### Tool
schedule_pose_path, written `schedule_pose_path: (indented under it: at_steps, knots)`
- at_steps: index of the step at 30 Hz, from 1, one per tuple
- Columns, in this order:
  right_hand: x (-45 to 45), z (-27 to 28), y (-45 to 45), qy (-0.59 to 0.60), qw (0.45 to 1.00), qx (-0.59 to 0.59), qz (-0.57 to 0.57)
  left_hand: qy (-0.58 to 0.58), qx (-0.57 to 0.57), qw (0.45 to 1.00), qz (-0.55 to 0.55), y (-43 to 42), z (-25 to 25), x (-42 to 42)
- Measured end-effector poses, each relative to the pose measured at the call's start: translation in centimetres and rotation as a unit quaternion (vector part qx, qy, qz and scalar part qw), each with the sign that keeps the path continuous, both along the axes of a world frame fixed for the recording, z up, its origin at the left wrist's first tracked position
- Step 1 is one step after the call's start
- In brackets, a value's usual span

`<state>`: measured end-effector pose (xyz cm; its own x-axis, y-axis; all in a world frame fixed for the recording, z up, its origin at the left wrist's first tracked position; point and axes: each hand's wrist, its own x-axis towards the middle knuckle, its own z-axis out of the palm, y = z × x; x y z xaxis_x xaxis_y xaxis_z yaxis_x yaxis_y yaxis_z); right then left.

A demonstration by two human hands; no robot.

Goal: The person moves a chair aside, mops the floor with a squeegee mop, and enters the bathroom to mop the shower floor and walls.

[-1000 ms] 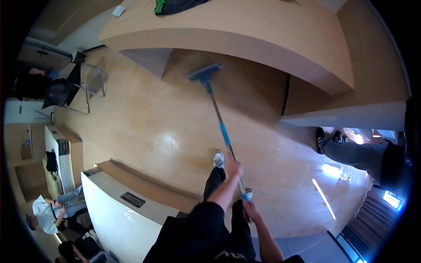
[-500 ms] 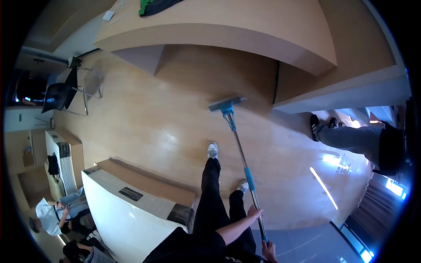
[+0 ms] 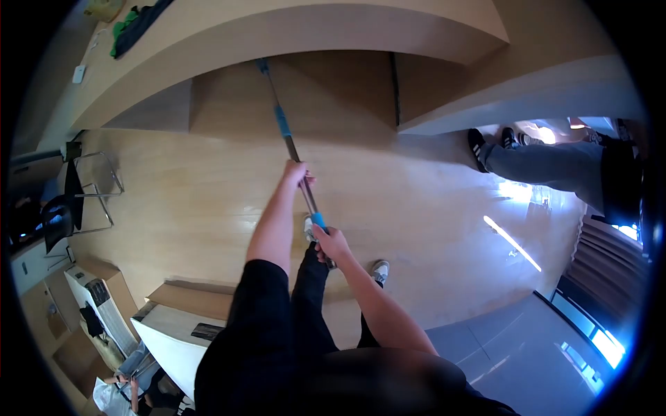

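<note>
A mop with a metal pole and blue fittings point(image 3: 283, 121) stretches away from my body. Its far end passes under the front edge of a curved wooden desk point(image 3: 305, 29), which hides the mop head. My left hand point(image 3: 297, 173) is wrapped round the middle of the pole. Lower down, near the blue grip at the end, my right hand point(image 3: 330, 244) is closed on the same pole. Both arms reach forward above my legs and white shoes.
Light wooden floor point(image 3: 194, 201) surrounds my feet. To the right stand a person's legs point(image 3: 548, 166). A black chair point(image 3: 75, 197) is at the left, and a large white-topped box point(image 3: 173, 340) stands at lower left. Green and dark cloth point(image 3: 135, 29) lies on the desk.
The mop has been pushed forward and left, its head going from open floor to under the desk. Both hands have moved forward with the pole, and my view has shifted.
</note>
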<state>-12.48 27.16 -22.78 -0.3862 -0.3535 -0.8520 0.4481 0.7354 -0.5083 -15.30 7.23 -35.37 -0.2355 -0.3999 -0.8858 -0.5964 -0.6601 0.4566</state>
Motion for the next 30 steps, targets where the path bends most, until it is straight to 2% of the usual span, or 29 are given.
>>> schedule_pose_path:
  at_steps: [1,4,7,9,11,12,13,14,16,18,19,21,23,24,26,28,29,30]
  knots:
    - [-0.1,0.2,0.3,-0.009,1.000,-0.002,0.005,-0.018,-0.021,0.998,-0.053,0.2,1.2,-0.1]
    - [-0.8,0.7,5.2,-0.012,1.000,0.007,0.016,-0.023,-0.018,0.997,-0.078,5.0,-0.1,-0.8]
    - [0.6,4.1,15.7,-0.003,0.995,0.080,0.056,-0.042,-0.017,0.991,-0.129,17.2,1.0,1.6]
    - [4.1,5.2,25.3,0.018,0.992,0.105,0.065,-0.062,0.031,0.984,-0.167,27.5,0.5,4.8]
    - [7.7,7.4,35.0,-0.001,0.988,0.149,0.047,-0.085,0.016,0.991,-0.105,37.8,5.9,7.2]
    - [8.9,9.8,38.9,0.007,0.985,0.166,0.044,-0.070,0.025,0.984,-0.160,44.1,3.5,10.3]
    - [10.5,11.7,43.2,-0.042,0.977,0.204,0.035,-0.107,0.027,0.981,-0.157,48.4,7.2,11.2]
    - [12.9,12.5,48.4,-0.041,0.974,0.218,0.041,-0.122,0.024,0.978,-0.168,52.3,10.5,12.1]
    - [14.8,17.7,53.9,-0.072,0.962,0.263,-0.019,-0.122,0.097,0.966,-0.208,58.6,15.4,13.9]
    - [16.3,20.8,59.1,-0.131,0.953,0.261,-0.076,-0.084,0.166,0.964,-0.192,64.4,16.8,15.9]
    - [15.9,21.9,59.8,-0.127,0.955,0.258,-0.078,-0.073,0.216,0.963,-0.141,65.6,18.0,15.9]
    - [15.1,24.2,60.5,-0.065,0.959,0.277,-0.008,-0.035,0.331,0.936,-0.111,64.8,20.1,15.1]
    - [13.7,22.4,60.1,-0.059,0.960,0.275,0.005,-0.019,0.272,0.953,-0.134,64.4,18.6,13.9]
    - [12.6,21.3,59.6,-0.055,0.960,0.273,0.024,-0.004,0.271,0.952,-0.145,64.8,15.5,13.8]
    - [11.1,19.4,56.2,0.031,0.964,0.258,0.059,-0.045,0.131,0.966,-0.218,61.0,15.1,10.8]
    - [7.7,19.3,50.3,-0.043,0.971,0.234,0.000,-0.016,0.047,0.976,-0.211,56.0,15.1,8.1]
    - [7.9,15.9,50.3,-0.011,0.981,0.190,0.029,-0.005,0.050,0.971,-0.234,53.4,13.5,7.0]
    - [5.6,16.3,47.1,-0.080,0.978,0.189,0.025,0.005,0.036,0.961,-0.273,50.5,12.9,5.7]
